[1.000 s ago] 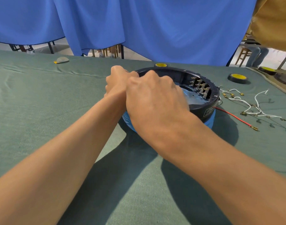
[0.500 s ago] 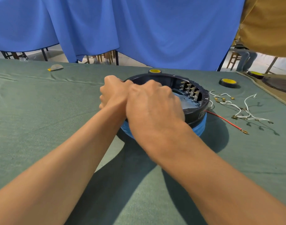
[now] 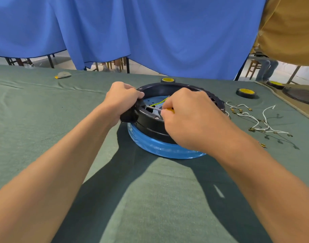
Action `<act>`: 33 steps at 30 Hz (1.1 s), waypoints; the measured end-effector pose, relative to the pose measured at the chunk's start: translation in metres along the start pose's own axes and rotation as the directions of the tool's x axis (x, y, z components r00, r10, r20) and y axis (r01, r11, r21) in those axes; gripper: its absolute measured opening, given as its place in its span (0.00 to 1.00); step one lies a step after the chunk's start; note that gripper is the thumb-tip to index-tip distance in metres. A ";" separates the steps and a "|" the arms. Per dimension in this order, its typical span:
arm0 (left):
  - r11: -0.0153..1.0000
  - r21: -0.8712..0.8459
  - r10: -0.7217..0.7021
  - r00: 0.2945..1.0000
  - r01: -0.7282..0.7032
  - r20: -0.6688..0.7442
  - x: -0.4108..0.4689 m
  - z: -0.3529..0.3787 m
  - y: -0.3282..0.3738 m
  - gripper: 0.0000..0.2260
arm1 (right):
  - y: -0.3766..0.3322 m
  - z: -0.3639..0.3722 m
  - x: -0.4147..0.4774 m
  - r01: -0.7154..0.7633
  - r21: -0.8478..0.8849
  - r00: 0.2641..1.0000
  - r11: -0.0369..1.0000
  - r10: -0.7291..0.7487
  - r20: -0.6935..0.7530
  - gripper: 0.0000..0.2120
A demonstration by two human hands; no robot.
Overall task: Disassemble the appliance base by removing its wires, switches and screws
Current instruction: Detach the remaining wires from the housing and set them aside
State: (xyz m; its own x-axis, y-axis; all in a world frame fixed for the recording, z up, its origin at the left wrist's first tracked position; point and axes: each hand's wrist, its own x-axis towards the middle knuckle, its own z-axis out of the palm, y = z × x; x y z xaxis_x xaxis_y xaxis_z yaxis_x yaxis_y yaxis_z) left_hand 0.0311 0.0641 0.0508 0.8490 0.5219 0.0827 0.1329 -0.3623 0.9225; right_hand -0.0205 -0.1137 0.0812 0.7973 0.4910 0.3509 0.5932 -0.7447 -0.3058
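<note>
The round appliance base (image 3: pixel 150 125), black on top with a blue lower ring, lies on the green table cloth (image 3: pixel 45 130). My left hand (image 3: pixel 121 100) grips a black part at the base's left rim. My right hand (image 3: pixel 190 120) holds a screwdriver (image 3: pixel 154 109) with a yellow handle, its metal shaft pointing left inside the base toward the left hand. A green-yellow wire (image 3: pixel 159 102) runs across the blue inner floor just behind the shaft. The right hand hides the base's right inner side.
Loose white wires (image 3: pixel 255 120) with brass terminals lie on the cloth to the right. Black and yellow tape rolls (image 3: pixel 246 92) sit at the back right, one more roll (image 3: pixel 167 79) behind the base. A small grey and yellow object (image 3: pixel 63 74) lies far left. A person in tan stands at the top right.
My hands have come apart: the right hand moved right, which uncovers the screwdriver shaft and the green-yellow wire. The left hand stays at the left rim. The view came closer.
</note>
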 end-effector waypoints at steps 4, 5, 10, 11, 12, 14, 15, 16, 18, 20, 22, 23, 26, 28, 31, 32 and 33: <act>0.993 -0.067 0.107 0.988 -0.100 0.111 -0.005 0.004 -0.006 0.07 | -0.004 -0.002 -0.003 0.064 0.006 0.998 0.998 -0.064 0.002 0.06; 0.991 -0.081 0.116 0.986 -0.106 0.124 -0.005 0.005 -0.007 0.07 | -0.004 -0.001 -0.003 0.070 0.008 0.998 0.998 -0.070 -0.003 0.06; 0.986 -0.066 0.160 0.980 -0.153 0.117 -0.008 0.007 -0.008 0.10 | -0.005 0.004 -0.001 0.089 -0.079 0.994 0.993 -0.093 -0.053 0.16; 0.986 -0.069 0.160 0.981 -0.153 0.114 -0.008 0.007 -0.008 0.10 | -0.004 0.005 0.000 0.093 -0.091 0.993 0.992 -0.098 -0.060 0.15; 0.986 -0.072 0.159 0.981 -0.152 0.113 -0.008 0.007 -0.008 0.09 | -0.005 0.006 0.001 0.098 -0.110 0.992 0.989 -0.105 -0.063 0.13; 0.985 -0.081 0.161 0.980 -0.152 0.114 -0.007 0.008 -0.007 0.06 | -0.005 0.008 0.003 0.105 -0.134 0.991 0.985 -0.116 -0.072 0.07; 0.984 -0.086 0.164 0.980 -0.154 0.113 -0.007 0.009 -0.007 0.05 | -0.006 0.008 0.003 0.104 -0.134 0.990 0.986 -0.115 -0.080 0.05; 0.984 -0.089 0.166 0.980 -0.156 0.111 -0.007 0.010 -0.008 0.05 | -0.005 0.009 0.003 0.095 -0.128 0.991 0.987 -0.106 -0.085 0.06; 0.985 -0.077 0.162 0.981 -0.154 0.109 -0.006 0.010 -0.008 0.06 | -0.005 0.009 0.003 0.081 -0.126 0.992 0.989 -0.092 -0.084 0.08; 0.987 -0.051 0.157 0.982 -0.152 0.106 -0.006 0.011 -0.008 0.09 | -0.005 0.008 0.003 0.087 -0.119 0.993 0.989 -0.096 -0.075 0.07; 0.987 -0.044 0.156 0.983 -0.153 0.099 -0.006 0.012 -0.008 0.10 | -0.008 0.009 0.003 0.090 -0.123 0.994 0.988 -0.097 -0.059 0.07; 0.987 -0.048 0.156 0.983 -0.151 0.095 -0.006 0.012 -0.008 0.09 | -0.010 0.009 0.003 0.086 -0.135 0.994 0.987 -0.093 -0.048 0.11; 0.988 -0.036 0.154 0.984 -0.152 0.084 -0.006 0.011 -0.008 0.07 | -0.017 0.012 0.001 0.095 -0.150 0.992 0.984 -0.107 -0.072 0.14; 0.988 -0.015 0.154 0.985 -0.153 0.082 -0.005 0.010 -0.008 0.07 | -0.021 0.013 -0.001 0.093 -0.145 0.989 0.985 -0.109 -0.105 0.13; 0.989 0.026 0.143 0.987 -0.145 0.077 -0.004 0.010 -0.007 0.08 | -0.027 0.014 -0.002 0.080 -0.156 0.988 0.985 -0.100 -0.122 0.18; 0.990 0.037 0.134 0.988 -0.137 0.074 -0.004 0.010 -0.007 0.09 | -0.029 0.015 -0.002 0.081 -0.158 0.987 0.984 -0.101 -0.123 0.19; 0.990 0.043 0.129 0.989 -0.132 0.072 -0.004 0.011 -0.007 0.10 | -0.031 0.015 -0.003 0.078 -0.159 0.987 0.984 -0.099 -0.124 0.19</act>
State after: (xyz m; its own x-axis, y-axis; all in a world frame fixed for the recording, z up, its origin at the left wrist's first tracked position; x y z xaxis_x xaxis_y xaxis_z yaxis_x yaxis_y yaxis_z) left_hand 0.0324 0.0565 0.0401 0.8936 0.4140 0.1733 0.0415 -0.4605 0.8867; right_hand -0.0402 -0.0850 0.0761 0.7148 0.5021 0.4868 0.6286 -0.7663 -0.1328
